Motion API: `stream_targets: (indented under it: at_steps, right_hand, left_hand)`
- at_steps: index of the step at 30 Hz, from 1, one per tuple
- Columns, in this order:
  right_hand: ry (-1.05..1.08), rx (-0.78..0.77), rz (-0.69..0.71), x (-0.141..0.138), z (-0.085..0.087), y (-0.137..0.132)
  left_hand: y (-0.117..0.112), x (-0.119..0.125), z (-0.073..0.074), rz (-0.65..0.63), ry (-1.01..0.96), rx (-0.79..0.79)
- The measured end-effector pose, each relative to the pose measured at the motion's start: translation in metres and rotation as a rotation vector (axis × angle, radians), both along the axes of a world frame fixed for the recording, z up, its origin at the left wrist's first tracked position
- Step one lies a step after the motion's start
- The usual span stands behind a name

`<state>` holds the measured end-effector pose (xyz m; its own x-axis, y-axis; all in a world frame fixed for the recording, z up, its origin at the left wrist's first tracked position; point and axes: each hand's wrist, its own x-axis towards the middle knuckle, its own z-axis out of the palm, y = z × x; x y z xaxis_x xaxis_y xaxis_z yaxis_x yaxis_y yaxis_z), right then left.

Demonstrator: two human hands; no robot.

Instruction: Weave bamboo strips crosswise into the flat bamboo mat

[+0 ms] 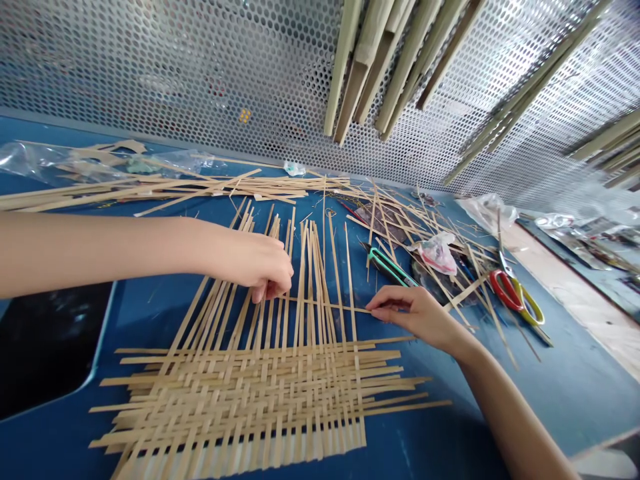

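A woven mat of flat bamboo strips (280, 393) lies on the blue table, its long loose strip ends fanning out toward the back. Between finger and thumb, my right hand (413, 313) pinches the right end of a thin crosswise bamboo strip (345, 307). That strip runs left across the loose ends, above the woven part, toward my left hand. My left hand (263, 270) is closed, knuckles up, with its fingertips down among the loose ends; what they grip is hidden.
Bamboo strips (200, 187) lie piled along the back. At right are a teal-and-black utility knife (393, 268), scissors with red and yellow handles (515, 297) and plastic bags (437, 253). A dark glossy panel (50, 347) sits at left. Behind rises a perforated metal wall (175, 73).
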<state>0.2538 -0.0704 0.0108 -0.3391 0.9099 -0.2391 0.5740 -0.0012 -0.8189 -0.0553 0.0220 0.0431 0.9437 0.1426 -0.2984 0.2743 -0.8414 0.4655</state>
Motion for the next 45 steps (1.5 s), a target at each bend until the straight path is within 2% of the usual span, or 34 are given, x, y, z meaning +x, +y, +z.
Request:
stream_targets:
  at_steps: [3,9,13,24,35,39,45]
  right_hand:
    - [0.015,-0.009,-0.003,0.000,-0.001,0.000]
    - [0.007,0.013,0.002,0.001,-0.001,0.000]
    - [0.015,0.006,0.003,0.000,-0.001,0.000]
    - [0.014,-0.002,0.000,0.000,-0.001,0.001]
    - [0.008,0.002,0.008,0.001,-0.002,0.001]
    - [0.003,0.030,0.008,0.000,-0.003,0.001]
    - [0.005,0.115,0.004,-0.004,-0.002,-0.001]
  left_hand:
    - [-0.001,0.000,0.003,0.044,-0.031,-0.042]
    - [-0.002,0.000,0.001,0.031,-0.054,0.062]
    - [0.002,0.000,-0.002,0.036,-0.049,0.029]
    - [0.008,0.004,0.001,0.095,0.024,-0.017]
    - [0.008,0.001,-0.006,0.089,-0.025,-0.013]
    - [0.005,0.001,-0.005,0.081,-0.038,0.019]
    - [0.001,-0.001,-0.008,-0.026,-0.041,0.207]
